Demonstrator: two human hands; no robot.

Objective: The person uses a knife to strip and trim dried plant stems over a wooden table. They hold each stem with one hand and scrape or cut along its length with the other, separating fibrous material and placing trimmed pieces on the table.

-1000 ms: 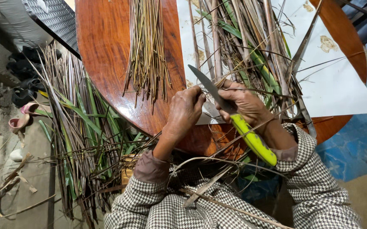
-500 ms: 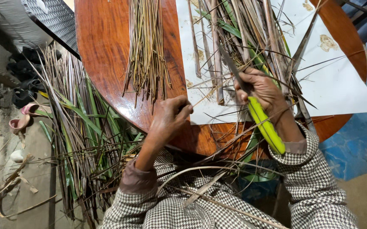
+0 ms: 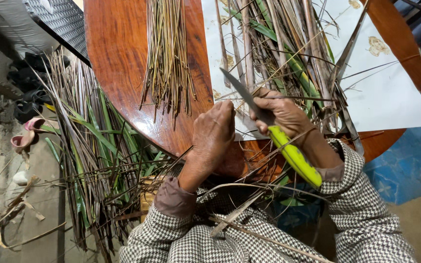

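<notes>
My right hand [image 3: 284,116] grips a knife [image 3: 295,158] with a yellow-green handle, its grey blade [image 3: 239,90] pointing up and left over the white sheet. My left hand [image 3: 214,131] is closed just left of the blade and pinches a thin leaf strip that runs rightward to the right hand. Both hands rest at the near edge of a round wooden table [image 3: 123,63]. Beyond the right hand lies a heap of long green and dry leaves [image 3: 288,44]. A bundle of thin stripped sticks [image 3: 167,53] lies beyond the left hand.
A white sheet [image 3: 390,92] covers the table's right part. Discarded leaves [image 3: 93,156] pile on the floor at left, near sandals [image 3: 23,136] and a dark woven item [image 3: 40,19]. Loose strips lie across my checked-sleeved lap [image 3: 230,234]. Blue floor [image 3: 405,165] shows at right.
The knife swung from upright back to pointing up-left. My left hand moved right, from the table edge back beside the blade, and closed on the strip.
</notes>
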